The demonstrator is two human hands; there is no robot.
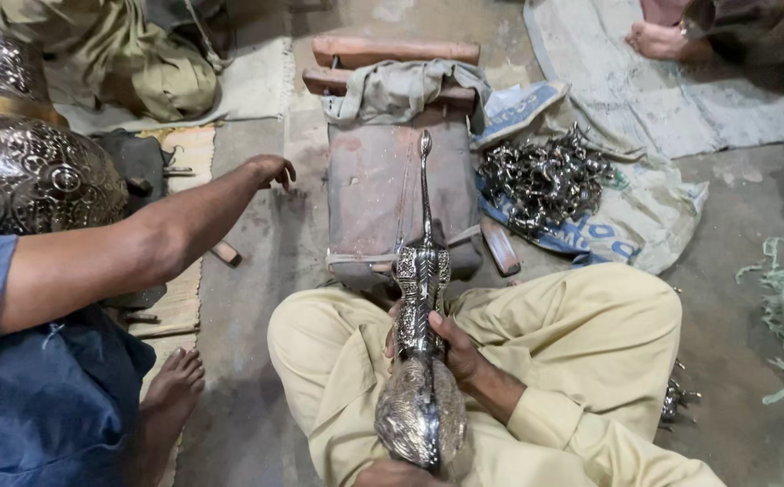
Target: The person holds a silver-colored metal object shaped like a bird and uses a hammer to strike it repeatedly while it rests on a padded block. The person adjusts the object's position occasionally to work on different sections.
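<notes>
while the right hand [457,347] grips it, the engraved silvery ornament [421,361] gleams

1 head-worn view, looking steeply down, close over crossed legs [536,361] — floor [257,271] ahead

**Soft, dim light with glare on the metal**

I see dull, even light and only faint shadows on the concrete floor [257,271]. Glare streaks the engraved metal piece [421,361] under my right hand [453,347], and more glints off the embossed vessel [22,171] far to its left. Focus holds in the centre; the corners soften and bend slightly, and the top right falls dark.
</notes>
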